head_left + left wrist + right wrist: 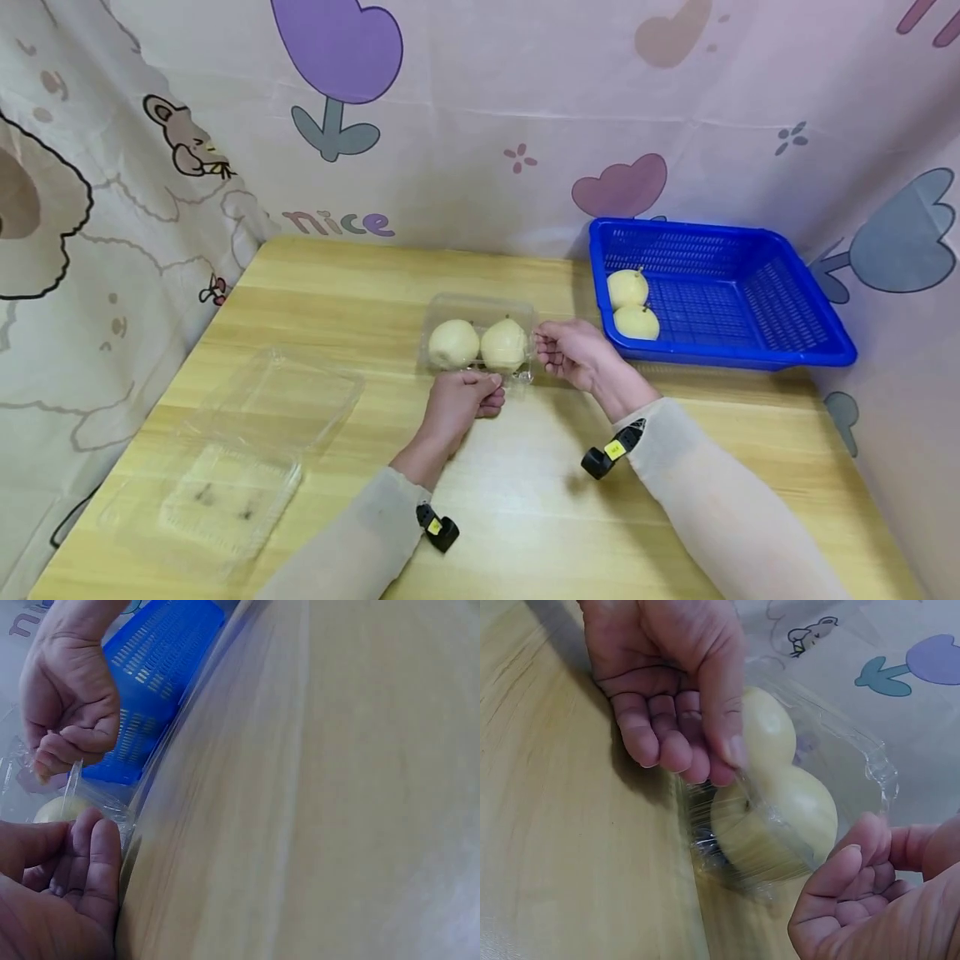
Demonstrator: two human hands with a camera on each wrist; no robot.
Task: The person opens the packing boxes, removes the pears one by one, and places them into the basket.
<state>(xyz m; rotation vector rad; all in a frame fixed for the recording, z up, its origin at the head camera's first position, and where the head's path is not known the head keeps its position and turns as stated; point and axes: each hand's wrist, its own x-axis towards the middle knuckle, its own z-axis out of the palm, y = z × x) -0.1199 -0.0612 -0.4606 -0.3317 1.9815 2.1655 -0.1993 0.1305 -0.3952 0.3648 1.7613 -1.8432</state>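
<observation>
A transparent plastic clamshell box [480, 302] holds two pale yellow pears [453, 344], side by side, in the middle of the table. My left hand [463, 408] pinches the box's front edge between thumb and fingers. At the box's right side, my right hand [576, 354] pinches the plastic rim with thumb and index finger, its other fingers curled. From the right wrist view, the pears [787, 817] show through the plastic, between the left hand [667, 697] and the right hand [877, 900]. Whether the lid is fully closed, I cannot tell.
A blue basket [723, 360] stands at the back right with two more pears [636, 322] at its left end. Another transparent clamshell [225, 492] lies unfolded at the front left of the wooden table [525, 517]. A printed curtain [465, 167] hangs behind.
</observation>
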